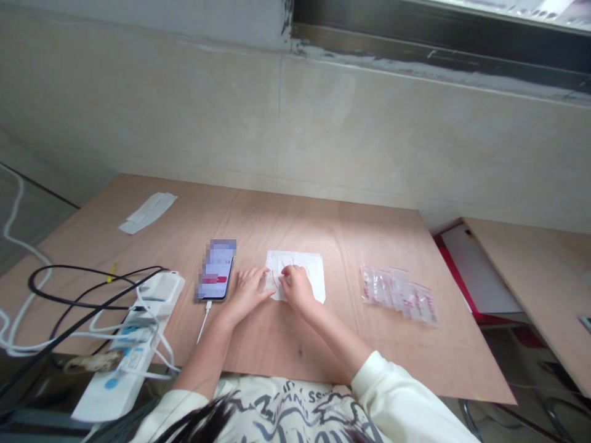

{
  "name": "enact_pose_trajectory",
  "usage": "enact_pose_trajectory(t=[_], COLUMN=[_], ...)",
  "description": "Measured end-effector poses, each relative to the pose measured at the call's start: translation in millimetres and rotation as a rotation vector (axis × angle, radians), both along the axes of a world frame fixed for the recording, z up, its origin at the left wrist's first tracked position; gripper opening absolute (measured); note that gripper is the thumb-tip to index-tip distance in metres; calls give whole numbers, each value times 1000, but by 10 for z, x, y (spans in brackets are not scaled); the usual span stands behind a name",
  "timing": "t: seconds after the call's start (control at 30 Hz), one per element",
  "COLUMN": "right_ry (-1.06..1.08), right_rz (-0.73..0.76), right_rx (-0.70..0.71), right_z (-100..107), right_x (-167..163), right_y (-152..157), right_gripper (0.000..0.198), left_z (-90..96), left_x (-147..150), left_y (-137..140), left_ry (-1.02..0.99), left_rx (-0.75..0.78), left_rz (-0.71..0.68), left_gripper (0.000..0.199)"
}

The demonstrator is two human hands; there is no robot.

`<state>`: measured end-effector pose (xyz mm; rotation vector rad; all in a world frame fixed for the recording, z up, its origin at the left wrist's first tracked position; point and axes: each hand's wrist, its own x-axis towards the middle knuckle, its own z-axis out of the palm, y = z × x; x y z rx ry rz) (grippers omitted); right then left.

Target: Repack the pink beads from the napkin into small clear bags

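Observation:
A white paper sheet (314,271) lies flat on the table in front of me. At its left part is a small clear zip bag (271,282) with a red line across it. My left hand (249,290) holds the left side of this bag, index finger above and thumb below. On the sheet, my right hand (298,288) is closed in a pinch beside the bag's red line; whatever is between its fingertips is too small to make out. Several more clear zip bags (399,294) with red marks lie overlapping in a row to the right.
Left of my hands lies a phone (217,271) with its screen lit and a white charging cable (203,323). A white power strip (132,351) with tangled cables (78,304) covers the table's left front. Folded white paper (148,212) lies at the back left. A second table (540,271) stands at right.

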<state>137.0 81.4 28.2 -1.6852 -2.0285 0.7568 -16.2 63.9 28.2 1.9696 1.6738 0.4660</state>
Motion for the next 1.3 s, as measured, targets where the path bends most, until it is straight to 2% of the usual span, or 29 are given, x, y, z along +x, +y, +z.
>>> enact_pose_trajectory(t=[0.27, 0.43, 0.53, 0.63, 0.73, 0.9, 1.07, 1.3], right_ry=[-43, 187, 234, 178, 137, 102, -13, -104], right_rz=[34, 7, 14, -64, -75, 29, 167, 154], right_rx=[37, -35, -37, 23, 40, 45, 31, 55], right_z=[-113, -74, -92, -126, -135, -103, -121, -140], right_x=[40, -26, -48, 5, 67, -8, -124, -87], right_y=[-56, -10, -12, -41, -76, -44, 92, 138], right_gripper=[12, 10, 11, 15, 17, 22, 19, 18], left_z=[-28, -9, 8, 10, -4, -9, 59, 45], left_x=[-45, 10, 33, 24, -4, -59, -106, -84], left_y=[21, -10, -23, -25, -29, -45, -45, 8], left_ry=[19, -7, -12, -12, -24, -25, -15, 22], left_rx=[34, 14, 1, 1, 25, 37, -3, -2], left_rz=[-9, -4, 6, 9, -5, -9, 15, 12], left_gripper=[44, 43, 43, 44, 43, 42, 42, 41])
